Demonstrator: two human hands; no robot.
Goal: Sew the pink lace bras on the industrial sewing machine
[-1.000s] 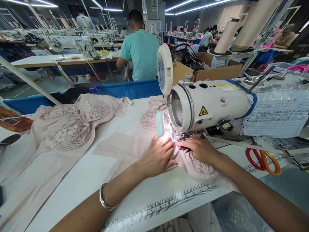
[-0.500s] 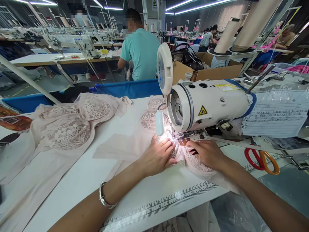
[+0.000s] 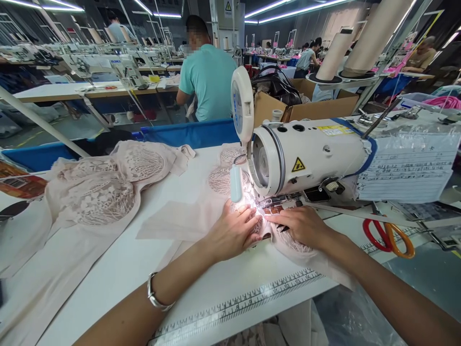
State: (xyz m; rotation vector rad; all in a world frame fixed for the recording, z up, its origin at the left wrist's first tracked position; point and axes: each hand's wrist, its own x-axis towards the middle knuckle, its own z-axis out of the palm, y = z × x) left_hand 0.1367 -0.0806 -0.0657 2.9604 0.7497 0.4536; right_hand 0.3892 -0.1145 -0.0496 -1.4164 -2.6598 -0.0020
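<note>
A pale pink lace bra [image 3: 293, 244] lies under the needle area of a white sewing machine [image 3: 317, 154], lit by a small lamp. My left hand [image 3: 234, 228] rests on the lace left of the needle, fingers spread and lying flat. On the other side, my right hand [image 3: 306, 225] has its index finger stretched along the fabric towards the needle. A small dark pointed tool [image 3: 283, 228] sticks out from beneath its curled fingers; its kind is hard to make out. The needle itself is lost in glare and behind the fingers.
Another lace bra [image 3: 108, 192] lies on the left of the white table [image 3: 201, 298]. Scissors with red and orange handles [image 3: 391, 238] lie at the right. Behind the machine stand a cardboard box [image 3: 320, 108] and thread cones [image 3: 333, 55]. A co-worker [image 3: 209, 81] sits beyond.
My right index finger has stretched out leftward, closer to the needle. The left hand stays nearly in place. Inside the machine's open round end, the wheel part looks different.
</note>
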